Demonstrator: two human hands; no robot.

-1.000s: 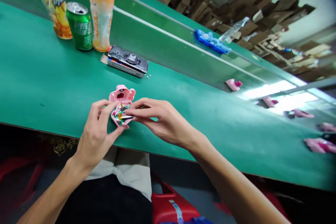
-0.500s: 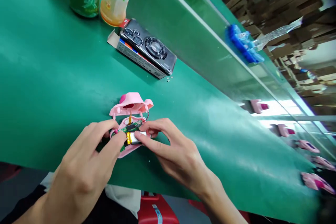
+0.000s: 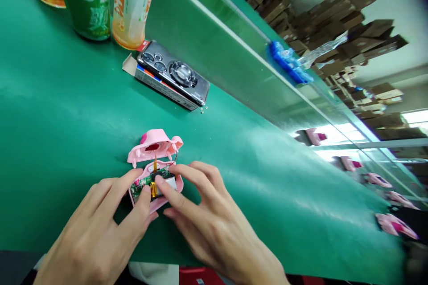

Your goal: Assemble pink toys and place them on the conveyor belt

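An opened pink plastic case lies on the table. Its lower half (image 3: 158, 205) holds a green circuit board (image 3: 164, 172) and a silver battery (image 3: 171, 183) with yellow tape at one end. My left hand (image 3: 103, 218) grips this half at its left side, fingertips on the rim and thumb by the board's edge. My right hand (image 3: 203, 209) closes round its right side; one fingertip presses at the board and battery, another touches the board's upper right, and the thumb is low by the near rim. The upper half (image 3: 155, 146) stands just behind, joined by thin wires.
A phone (image 3: 180, 73) rests on a small box (image 3: 167, 93), with tiny screws (image 3: 202, 109) beside it. A green bottle (image 3: 87, 4) and an orange-labelled bottle (image 3: 132, 9) stand behind. A shelf rail runs along the right, with a blue object (image 3: 287, 63) and several pink parts (image 3: 396, 226).
My right fingertip has moved from the battery's top to where board and battery meet, and its thumb now shows by the near rim. The view has shifted, so everything sits lower left.
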